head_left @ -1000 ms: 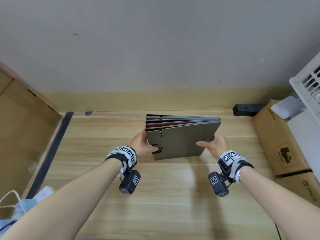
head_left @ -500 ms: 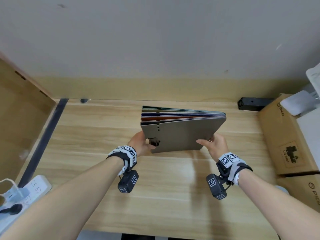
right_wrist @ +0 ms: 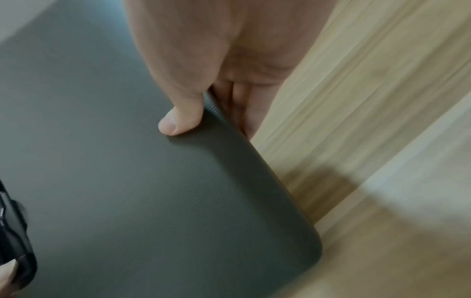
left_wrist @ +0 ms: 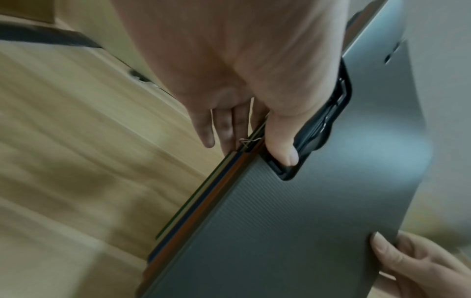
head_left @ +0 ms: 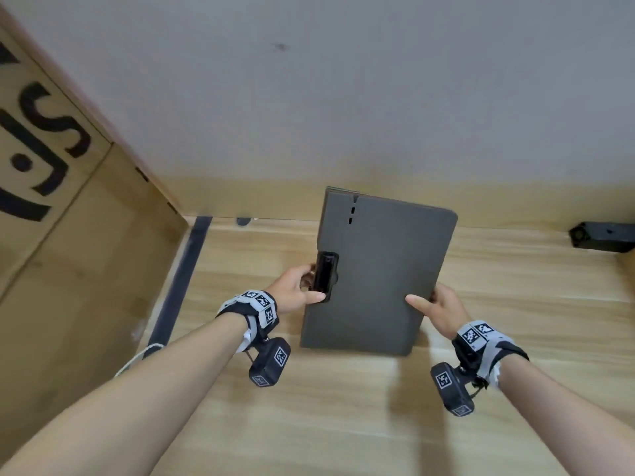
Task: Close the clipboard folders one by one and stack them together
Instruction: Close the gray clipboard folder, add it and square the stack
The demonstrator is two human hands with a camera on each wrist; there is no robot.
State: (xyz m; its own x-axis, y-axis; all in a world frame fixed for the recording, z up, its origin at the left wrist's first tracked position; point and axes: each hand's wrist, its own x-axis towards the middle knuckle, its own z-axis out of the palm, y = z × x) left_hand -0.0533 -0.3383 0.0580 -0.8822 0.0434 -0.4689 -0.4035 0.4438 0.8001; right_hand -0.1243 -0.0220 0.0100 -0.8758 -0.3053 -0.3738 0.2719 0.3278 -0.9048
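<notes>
A: Where did you have the stack of clipboard folders (head_left: pixel 374 276) at that moment?

B: You held it up off the wooden surface (head_left: pixel 343 424), tipped steeply so its grey top cover faced you, one hand on each side edge.

A: And your left hand (head_left: pixel 297 293)?

B: Your left grip was closed on the stack's left edge. The thumb (left_wrist: pixel 282 145) lay on the grey cover right at the black clip (head_left: pixel 324 276), and the fingers (left_wrist: pixel 216 127) were tucked behind the stack. From the left wrist view you could see the folders' edges just below that thumb: green, blue and orange-brown layers under the grey one, all pressed together.

A: Your right hand (head_left: pixel 438 309)?

B: Also closed on the stack, at its right edge low down. The thumb (right_wrist: pixel 178 119) pressed on the cover and the fingers (right_wrist: pixel 244 104) wrapped behind it. The stack's rounded lower corner sat below that grip.

A: What lay around your hands?

B: A large cardboard box (head_left: pixel 68 235) stood well off to the left of your left grip, and a small black block (head_left: pixel 601 237) sat far to the right, beyond your right grip, against the wall (head_left: pixel 343 80).
</notes>
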